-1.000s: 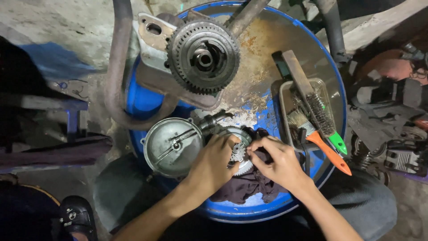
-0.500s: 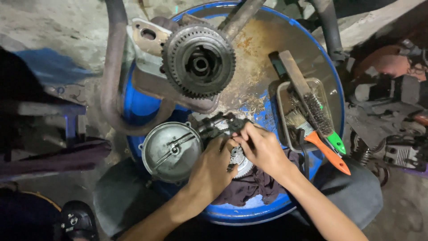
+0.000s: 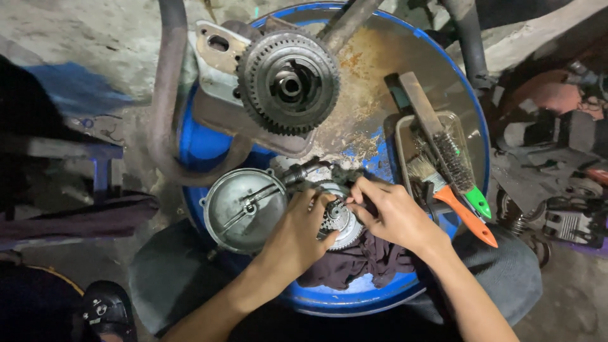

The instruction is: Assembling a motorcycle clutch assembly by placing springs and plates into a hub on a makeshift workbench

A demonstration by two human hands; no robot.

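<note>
My left hand [image 3: 303,231] and right hand [image 3: 387,214] pinch the small toothed gear [image 3: 339,221], seemingly half-fitted; round cover [image 3: 244,209] off beside them.

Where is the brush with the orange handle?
The orange-handled brush lies in the tray on the drum's right side, beside the green-tipped wire brush, right of the right hand.

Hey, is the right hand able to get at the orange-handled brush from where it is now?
Probably yes. The right hand is busy on the small toothed part, but the orange-handled brush lies just beside it in the tray, handle end nearest, with nothing over it.
</note>
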